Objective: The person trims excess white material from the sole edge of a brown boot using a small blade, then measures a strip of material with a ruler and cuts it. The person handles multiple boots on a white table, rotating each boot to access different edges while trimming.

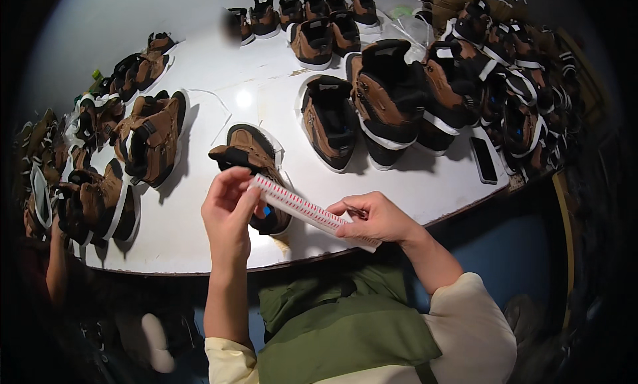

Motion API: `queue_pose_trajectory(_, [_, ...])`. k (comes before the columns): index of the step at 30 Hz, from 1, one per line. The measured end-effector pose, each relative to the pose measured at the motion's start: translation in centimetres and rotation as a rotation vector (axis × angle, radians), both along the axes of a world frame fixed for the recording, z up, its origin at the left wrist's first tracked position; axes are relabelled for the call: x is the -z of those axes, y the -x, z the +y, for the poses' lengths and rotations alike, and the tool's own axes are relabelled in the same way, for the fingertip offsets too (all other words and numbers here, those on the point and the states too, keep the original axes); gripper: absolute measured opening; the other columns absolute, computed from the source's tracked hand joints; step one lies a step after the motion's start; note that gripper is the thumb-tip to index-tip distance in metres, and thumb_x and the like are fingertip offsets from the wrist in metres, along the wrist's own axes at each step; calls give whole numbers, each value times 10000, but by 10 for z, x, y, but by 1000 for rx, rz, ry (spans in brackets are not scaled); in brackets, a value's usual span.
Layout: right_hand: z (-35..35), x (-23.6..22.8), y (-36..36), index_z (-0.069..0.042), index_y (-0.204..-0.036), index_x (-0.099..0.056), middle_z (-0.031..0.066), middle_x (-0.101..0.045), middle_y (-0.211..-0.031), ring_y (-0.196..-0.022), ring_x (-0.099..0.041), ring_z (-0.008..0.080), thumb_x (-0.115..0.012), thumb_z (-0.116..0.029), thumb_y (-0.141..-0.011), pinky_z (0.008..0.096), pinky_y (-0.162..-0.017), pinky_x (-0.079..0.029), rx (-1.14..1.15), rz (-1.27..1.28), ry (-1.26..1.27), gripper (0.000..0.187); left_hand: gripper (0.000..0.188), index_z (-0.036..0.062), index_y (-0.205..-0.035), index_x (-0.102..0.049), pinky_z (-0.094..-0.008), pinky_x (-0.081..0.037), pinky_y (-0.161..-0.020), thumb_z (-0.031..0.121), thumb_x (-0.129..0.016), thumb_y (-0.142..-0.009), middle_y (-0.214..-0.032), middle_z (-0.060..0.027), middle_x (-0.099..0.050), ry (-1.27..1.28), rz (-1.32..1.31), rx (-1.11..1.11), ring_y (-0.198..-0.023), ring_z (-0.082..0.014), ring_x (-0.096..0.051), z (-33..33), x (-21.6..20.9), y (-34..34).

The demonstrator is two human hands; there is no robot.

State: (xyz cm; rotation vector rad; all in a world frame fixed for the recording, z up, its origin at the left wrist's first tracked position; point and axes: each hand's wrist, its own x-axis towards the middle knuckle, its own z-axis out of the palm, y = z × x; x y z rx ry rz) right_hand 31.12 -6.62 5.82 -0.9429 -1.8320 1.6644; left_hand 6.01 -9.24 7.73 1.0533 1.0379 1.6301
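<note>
A long white strip of small red-marked labels stretches slantwise between my two hands over the table's near edge. My left hand pinches its upper left end between thumb and fingers. The lower right end is gripped by my right hand, with thumb and forefinger closed on it. A small dark metal tool also sits in that hand; its kind is mostly hidden by the fingers. Just behind the strip lies a brown and black shoe, partly covered by my left hand, with a blue patch showing near its front.
The white table carries several more brown and black shoes, including a large shoe right of centre and a pair at left. A phone lies near the right edge, beside heaped shoes. Another person's arm shows at far left.
</note>
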Motion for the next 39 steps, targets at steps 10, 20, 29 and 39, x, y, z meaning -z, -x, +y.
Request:
queue_pose_trajectory(10, [-16,36,30,-34,-924,-612,-33,-558,-717,-518,-452,31,-679,-113,-888,182,-436,-332,386,534,358,109,549,5,-1221,-502,-255,-469,-665,170,-752,-761,-1057,-79,-603,76,502,54,-811,-131,-565,2,11,-35])
queue_pose_trajectory(20, [-27,44,53,-54,-843,-607,-39,-535,-659,-488,-420,25,-693,-178,-892,187,-423,-299,609,644,352,158,264,-20,-1057,-579,-252,-488,-611,68,-686,-833,-805,-70,-653,186,550,174,-676,-99,-594,-37,47,-48])
queue_pose_trajectory(29, [-27,50,52,-60,-830,-600,-35,-535,-658,-484,-416,29,-678,-165,-899,193,-403,-283,614,638,347,147,138,-39,-991,-608,-200,-452,-621,73,-573,-920,-810,-22,-628,291,388,186,-702,-52,-561,-34,47,-43])
queue_pose_trajectory(39, [-29,56,47,-70,-886,-604,-1,-591,-731,-561,-520,48,-679,-193,-900,172,-443,-351,511,803,511,144,112,9,-1010,-536,-176,-363,-498,105,-538,-953,-704,28,-537,305,6,305,-574,-16,-467,-27,60,-36])
